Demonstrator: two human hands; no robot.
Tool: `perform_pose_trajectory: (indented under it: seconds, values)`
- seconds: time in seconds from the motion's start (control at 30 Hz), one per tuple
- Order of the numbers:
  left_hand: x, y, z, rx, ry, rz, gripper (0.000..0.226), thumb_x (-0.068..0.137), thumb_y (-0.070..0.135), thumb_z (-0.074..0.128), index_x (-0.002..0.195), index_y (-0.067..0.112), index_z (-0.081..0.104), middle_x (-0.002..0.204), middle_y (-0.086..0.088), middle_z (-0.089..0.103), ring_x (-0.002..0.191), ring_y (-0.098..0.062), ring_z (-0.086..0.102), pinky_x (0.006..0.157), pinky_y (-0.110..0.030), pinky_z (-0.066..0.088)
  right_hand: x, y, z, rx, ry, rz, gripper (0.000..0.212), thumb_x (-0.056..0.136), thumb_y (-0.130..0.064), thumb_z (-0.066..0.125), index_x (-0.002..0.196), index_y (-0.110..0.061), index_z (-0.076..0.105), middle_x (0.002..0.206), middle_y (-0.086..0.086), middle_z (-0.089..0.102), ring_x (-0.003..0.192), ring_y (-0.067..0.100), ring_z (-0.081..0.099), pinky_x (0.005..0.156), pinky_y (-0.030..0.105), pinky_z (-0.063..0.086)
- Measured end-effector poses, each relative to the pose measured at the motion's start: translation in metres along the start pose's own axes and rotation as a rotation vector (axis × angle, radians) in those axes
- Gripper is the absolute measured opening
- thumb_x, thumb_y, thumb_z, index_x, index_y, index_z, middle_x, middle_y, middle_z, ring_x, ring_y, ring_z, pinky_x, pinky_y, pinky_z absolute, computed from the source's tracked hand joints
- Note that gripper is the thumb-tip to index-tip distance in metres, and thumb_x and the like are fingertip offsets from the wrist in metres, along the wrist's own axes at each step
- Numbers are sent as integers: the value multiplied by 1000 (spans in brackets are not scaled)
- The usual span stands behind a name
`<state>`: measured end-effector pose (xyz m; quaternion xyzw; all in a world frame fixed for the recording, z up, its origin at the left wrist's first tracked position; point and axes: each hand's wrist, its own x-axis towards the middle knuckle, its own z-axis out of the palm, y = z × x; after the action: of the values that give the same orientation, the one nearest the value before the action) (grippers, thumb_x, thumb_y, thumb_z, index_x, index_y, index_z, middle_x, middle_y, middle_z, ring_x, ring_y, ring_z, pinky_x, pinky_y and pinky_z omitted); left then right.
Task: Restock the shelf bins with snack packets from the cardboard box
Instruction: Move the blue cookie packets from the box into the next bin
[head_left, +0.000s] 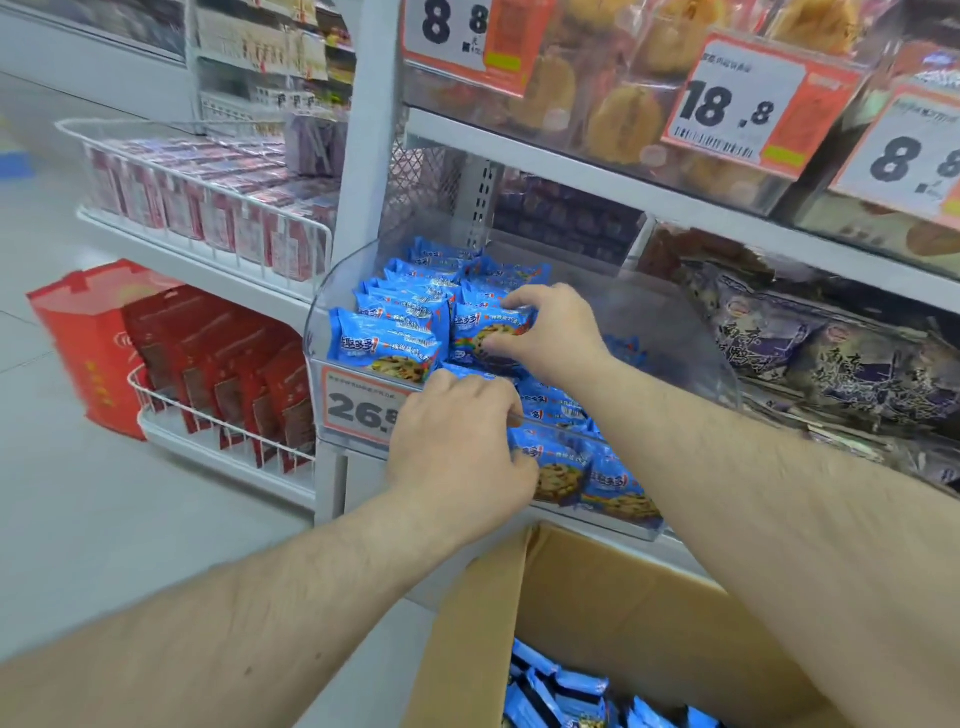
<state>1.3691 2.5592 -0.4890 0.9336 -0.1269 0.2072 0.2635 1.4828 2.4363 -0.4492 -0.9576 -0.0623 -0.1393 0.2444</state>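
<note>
A clear plastic shelf bin holds several blue cookie packets stacked in rows on its left side. My right hand reaches into the bin and pinches a blue packet between thumb and fingers on top of the stack. My left hand sits at the bin's front wall, fingers curled over the rim onto packets lying low in the bin. The open cardboard box stands below the bin, with more blue packets inside.
A price tag reading 26.8 is fixed on the bin's front. Purple packets fill the bin to the right. Wire baskets of red packs and a red bag stand on the left by the grey floor. Upper shelf carries pastry bins.
</note>
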Motion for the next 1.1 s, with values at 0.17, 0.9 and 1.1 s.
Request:
perform_pose_trajectory:
  seconds: [0.17,0.9,1.1]
  values:
    - [0,1,2,8,11,2,21,76,37,59,95,33,50,103,11,58,101,-18,42,81,-32,33,-3,-2,1,-163,0,-2,59,77,-51,75,126,-20,65,126,3,62,113,21,58,94,34,48]
    - [-38,40,35,-494,-227,320,27,65,14,46,84,33,50,73,14,53,68,-4,47,65,-24,40,-167,46,-50,176,650,-217,10,77,-13,61,70,-11,67,65,-1,62,60,10,52,62,23,43]
    - [-94,78,79,-181,-817,473,21,75,11,53,83,30,50,80,13,54,82,-17,52,69,-28,38,-276,141,-6,71,266,77,10,76,-16,60,68,-15,65,62,-5,58,59,5,45,61,16,38]
